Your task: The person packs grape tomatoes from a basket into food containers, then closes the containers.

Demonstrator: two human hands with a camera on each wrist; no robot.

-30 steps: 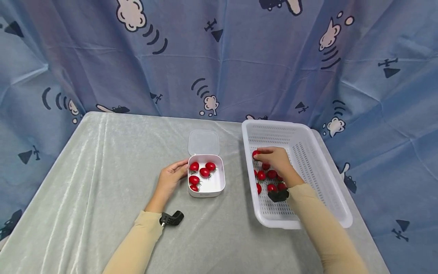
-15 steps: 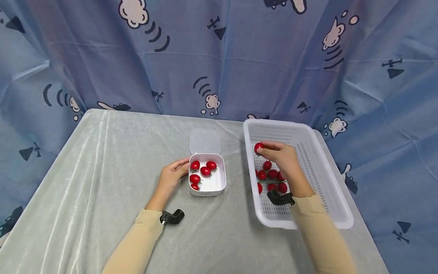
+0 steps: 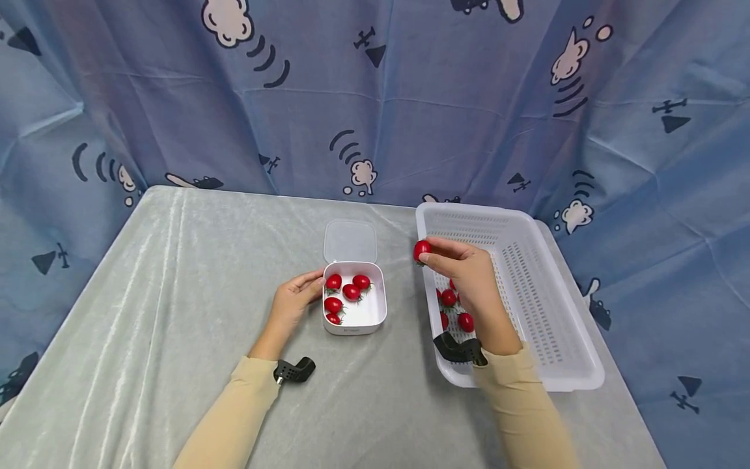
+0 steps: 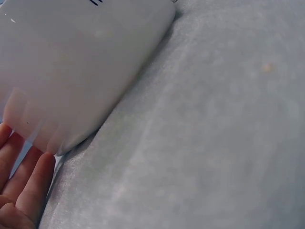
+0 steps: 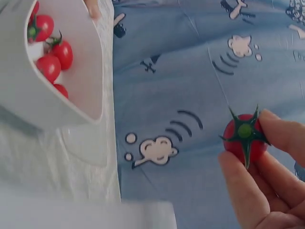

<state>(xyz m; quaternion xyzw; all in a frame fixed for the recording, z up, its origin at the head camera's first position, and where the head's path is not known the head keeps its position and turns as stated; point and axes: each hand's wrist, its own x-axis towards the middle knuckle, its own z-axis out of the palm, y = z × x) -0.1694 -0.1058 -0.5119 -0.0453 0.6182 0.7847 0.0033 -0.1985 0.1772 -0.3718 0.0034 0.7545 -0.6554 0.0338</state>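
My right hand (image 3: 471, 273) pinches a red cherry tomato (image 3: 421, 250) between thumb and fingertips, above the left rim of the white basket (image 3: 571, 312). In the right wrist view, the green star-shaped stem of that tomato (image 5: 245, 131) faces the camera. A small white box (image 3: 368, 316) stands left of the basket and has several cherry tomatoes (image 3: 351, 292) inside. My left hand (image 3: 289, 305) touches the left side of this box. In the left wrist view, its fairly straight fingers (image 4: 35, 183) rest against the box's wall (image 4: 86, 67).
Several more cherry tomatoes (image 3: 465, 322) lie in the left part of the slotted basket, partly hidden by my right forearm. A translucent lid (image 3: 350, 241) lies folded back behind the box. Grey cloth covers the table (image 3: 193, 280); a patterned blue curtain (image 3: 316, 98) hangs behind.
My right hand has lifted the tomato from inside the basket and carried it left to the basket's rim. The left hand stays at the box.
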